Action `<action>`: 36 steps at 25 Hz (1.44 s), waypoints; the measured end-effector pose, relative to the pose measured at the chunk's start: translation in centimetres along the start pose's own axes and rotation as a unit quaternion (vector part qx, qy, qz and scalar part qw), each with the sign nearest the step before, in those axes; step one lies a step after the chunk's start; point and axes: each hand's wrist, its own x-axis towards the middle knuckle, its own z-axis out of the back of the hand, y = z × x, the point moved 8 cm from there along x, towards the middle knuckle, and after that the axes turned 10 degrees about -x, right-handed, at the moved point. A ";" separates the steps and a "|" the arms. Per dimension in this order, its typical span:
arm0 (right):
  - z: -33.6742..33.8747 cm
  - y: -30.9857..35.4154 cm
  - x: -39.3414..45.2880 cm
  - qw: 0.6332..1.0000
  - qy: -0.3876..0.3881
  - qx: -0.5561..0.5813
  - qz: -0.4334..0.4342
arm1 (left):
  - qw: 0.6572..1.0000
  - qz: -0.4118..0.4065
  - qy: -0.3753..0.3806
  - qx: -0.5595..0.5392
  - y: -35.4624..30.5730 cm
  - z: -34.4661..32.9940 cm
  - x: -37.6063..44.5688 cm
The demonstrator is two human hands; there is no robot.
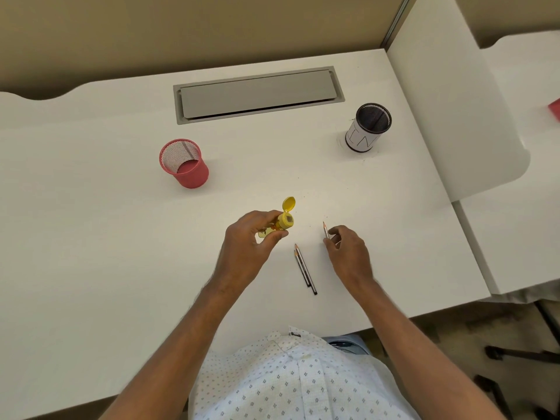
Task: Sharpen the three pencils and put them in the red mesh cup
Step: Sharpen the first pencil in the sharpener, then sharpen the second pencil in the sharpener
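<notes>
Head view looks steeply down (close) on desk (91, 207).

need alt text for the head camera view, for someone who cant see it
Over a white desk, a person's left hand holds a yellow sharpener with its lid flipped open, while the right hand grips one pencil. Two more pencils lie between the hands; an empty red mesh cup stands far left.

Yellow sharpener (284, 221) — red mesh cup (185, 164)

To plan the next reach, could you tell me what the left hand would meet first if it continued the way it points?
Probably nothing: the left hand points past the red mesh cup; depth unclear.
</notes>
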 end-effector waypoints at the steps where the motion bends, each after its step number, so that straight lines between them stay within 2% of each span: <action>1: -0.3 -0.1 0.0 1.000 0.004 -0.005 0.001 | 1.000 0.003 -0.001 0.000 0.1 0.0 -0.1; 11: -1.1 -0.8 0.0 1.000 0.014 0.004 0.007 | 1.000 0.003 -0.006 0.016 0.2 0.2 -0.7; 14: 0.1 -0.5 -0.7 1.000 -0.015 0.025 0.010 | 1.000 0.000 -0.009 0.018 0.2 0.3 -0.8; 16: 0.4 0.6 -1.7 0.999 -0.026 0.019 0.041 | 1.000 0.003 -0.013 0.014 0.4 0.5 -0.9; 21: -3.5 2.8 -4.5 0.986 0.113 -0.074 0.098 | 1.000 0.008 -0.019 0.008 0.8 0.9 -1.3; 25: -4.1 3.2 -4.6 0.985 0.100 -0.102 0.094 | 1.000 0.013 -0.023 0.013 1.0 1.2 -1.5; 33: -4.3 3.1 -3.2 0.990 0.128 -0.053 0.037 | 1.000 0.014 -0.017 0.020 0.8 1.1 -1.8; 36: -4.2 3.4 -3.0 0.988 0.126 -0.077 0.045 | 1.000 0.018 -0.016 0.018 0.8 0.9 -1.8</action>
